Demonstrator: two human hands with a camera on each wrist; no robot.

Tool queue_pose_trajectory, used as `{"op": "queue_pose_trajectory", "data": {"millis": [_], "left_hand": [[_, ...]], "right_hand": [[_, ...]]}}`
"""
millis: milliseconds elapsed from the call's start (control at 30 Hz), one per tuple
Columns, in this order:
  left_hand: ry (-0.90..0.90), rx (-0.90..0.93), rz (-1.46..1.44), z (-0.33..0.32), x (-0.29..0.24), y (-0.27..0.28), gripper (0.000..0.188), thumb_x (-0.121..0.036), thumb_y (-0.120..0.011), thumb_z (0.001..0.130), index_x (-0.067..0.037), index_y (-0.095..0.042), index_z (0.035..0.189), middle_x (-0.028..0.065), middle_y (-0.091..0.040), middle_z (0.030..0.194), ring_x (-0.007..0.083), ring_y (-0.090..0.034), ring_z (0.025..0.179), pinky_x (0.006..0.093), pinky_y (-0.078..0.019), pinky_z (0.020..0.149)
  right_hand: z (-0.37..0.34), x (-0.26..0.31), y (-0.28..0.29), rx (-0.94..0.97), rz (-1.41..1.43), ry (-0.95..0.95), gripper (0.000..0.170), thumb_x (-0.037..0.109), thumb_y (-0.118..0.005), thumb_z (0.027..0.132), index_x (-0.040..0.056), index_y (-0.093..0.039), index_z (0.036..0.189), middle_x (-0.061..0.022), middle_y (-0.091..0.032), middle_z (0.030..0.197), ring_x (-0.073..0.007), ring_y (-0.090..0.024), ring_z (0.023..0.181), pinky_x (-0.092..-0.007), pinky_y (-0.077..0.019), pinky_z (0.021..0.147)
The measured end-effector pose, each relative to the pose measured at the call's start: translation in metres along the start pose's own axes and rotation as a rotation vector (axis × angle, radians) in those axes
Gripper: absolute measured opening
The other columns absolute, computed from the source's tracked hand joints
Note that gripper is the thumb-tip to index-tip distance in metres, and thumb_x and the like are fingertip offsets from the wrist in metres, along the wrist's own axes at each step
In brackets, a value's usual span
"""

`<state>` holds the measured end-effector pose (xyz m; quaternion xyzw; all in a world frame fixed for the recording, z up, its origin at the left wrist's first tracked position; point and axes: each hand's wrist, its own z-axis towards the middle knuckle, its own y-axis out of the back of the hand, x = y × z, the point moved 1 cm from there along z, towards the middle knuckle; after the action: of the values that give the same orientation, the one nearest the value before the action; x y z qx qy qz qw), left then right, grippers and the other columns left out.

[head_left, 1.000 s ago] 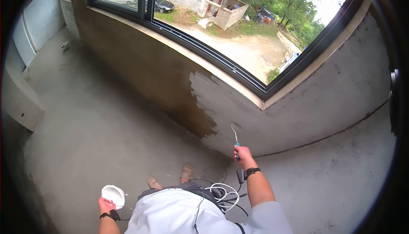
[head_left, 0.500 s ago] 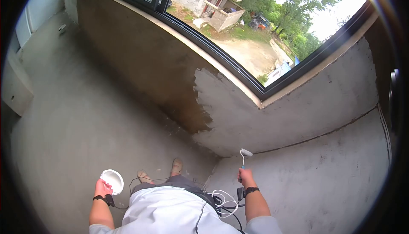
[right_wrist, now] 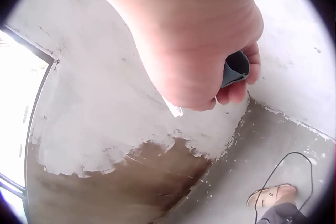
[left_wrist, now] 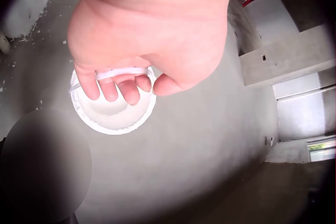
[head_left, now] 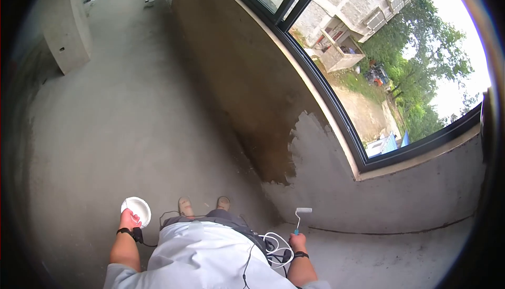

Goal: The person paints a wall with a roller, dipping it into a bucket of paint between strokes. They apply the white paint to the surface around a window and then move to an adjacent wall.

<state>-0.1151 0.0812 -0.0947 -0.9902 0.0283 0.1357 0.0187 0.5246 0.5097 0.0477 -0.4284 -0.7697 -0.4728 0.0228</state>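
Head view first: your roller (head_left: 304, 210) has dropped in toward you. A second ago it was reaching up at the grey wall (head_left: 331, 178) below the window (head_left: 363, 160) corner; now it's low, just ahead of your right hand (head_left: 298, 242), which is wrapped round the blue grip (head_left: 296, 231). Can't swear the roller is fully clear of the wall. Your view has also swung toward the brown stretch (head_left: 242, 94). Left hand (head_left: 130, 218) is still holding the white bucket (head_left: 148, 212) out at your side over the floor (head_left: 131, 120). My read: you're between strokes, so that ragged border between grey and brown likely isn't getting coated right this instant.

Left wrist cam: your fingers are hooked round the bucket's white strap (left_wrist: 123, 71), with the bucket just below your palm. Inside looks white, no idea how full.

Right wrist cam: fingers curled round the grip, its hollow end poking out beside them. Only a white sliver of the roller shows past your hand, so can't tell how loaded it is.
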Motion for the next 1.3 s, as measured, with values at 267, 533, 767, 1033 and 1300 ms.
{"op": "queue_pose_trajectory", "data": {"millis": [267, 533, 767, 1033, 1300], "left_hand": [[0.014, -0.283, -0.328, -0.022, 0.071, 0.052, 0.024, -0.028, -0.049, 0.076, -0.018, -0.042, 0.097, 0.0046, -0.041, 0.107, 0.0221, -0.042, 0.097, 0.0494, -0.0325, 0.095], [0.014, -0.342, -0.618, -0.045, 0.147, 0.085, 0.031, -0.034, -0.049, 0.079, -0.02, -0.044, 0.106, 0.0037, -0.043, 0.101, 0.0242, -0.042, 0.09, 0.0451, -0.0356, 0.078], [-0.031, -0.407, -0.787, -0.069, 0.2, 0.089, 0.037, -0.041, -0.05, 0.076, -0.021, -0.045, 0.107, 0.0043, -0.042, 0.108, 0.0263, -0.041, 0.093, 0.0491, -0.0355, 0.081], [-0.039, -0.421, -0.814, -0.072, 0.207, 0.087, 0.03, -0.036, -0.049, 0.077, -0.02, -0.045, 0.103, 0.0051, -0.043, 0.105, 0.0262, -0.041, 0.09, 0.047, -0.0373, 0.075], [-0.015, -0.413, -0.788, -0.065, 0.15, 0.07, 0.022, -0.029, -0.048, 0.077, -0.017, -0.041, 0.094, 0.0046, -0.041, 0.102, 0.0231, -0.04, 0.089, 0.044, -0.0369, 0.074]], "right_hand": [[0.029, 0.101, -0.016, -0.009, -0.517, 0.205, 0.028, 0.011, -0.064, 0.075, -0.0109, -0.066, 0.093, -0.0235, -0.069, 0.09, -0.0351, -0.07, 0.085, -0.0421, -0.0525, 0.072], [0.07, 0.193, -0.039, -0.131, -0.478, 0.305, 0.028, 0.012, -0.061, 0.077, -0.0107, -0.068, 0.092, -0.0296, -0.068, 0.097, -0.0415, -0.066, 0.1, -0.043, -0.0513, 0.081], [0.116, 0.194, -0.069, -0.094, -0.304, 0.415, 0.032, 0.016, -0.061, 0.076, -0.0139, -0.065, 0.086, -0.0298, -0.068, 0.086, -0.0427, -0.068, 0.088, -0.0452, -0.0505, 0.076], [0.127, 0.191, -0.081, -0.24, -0.293, 0.665, 0.032, 0.019, -0.059, 0.079, -0.0124, -0.063, 0.085, -0.0325, -0.065, 0.084, -0.0463, -0.065, 0.086, -0.0482, -0.0493, 0.078], [0.12, 0.192, -0.082, -0.076, 0.157, 0.264, 0.033, 0.014, -0.062, 0.084, -0.016, -0.06, 0.098, -0.023, -0.068, 0.091, -0.0289, -0.063, 0.078, -0.0422, -0.0497, 0.072]]}}
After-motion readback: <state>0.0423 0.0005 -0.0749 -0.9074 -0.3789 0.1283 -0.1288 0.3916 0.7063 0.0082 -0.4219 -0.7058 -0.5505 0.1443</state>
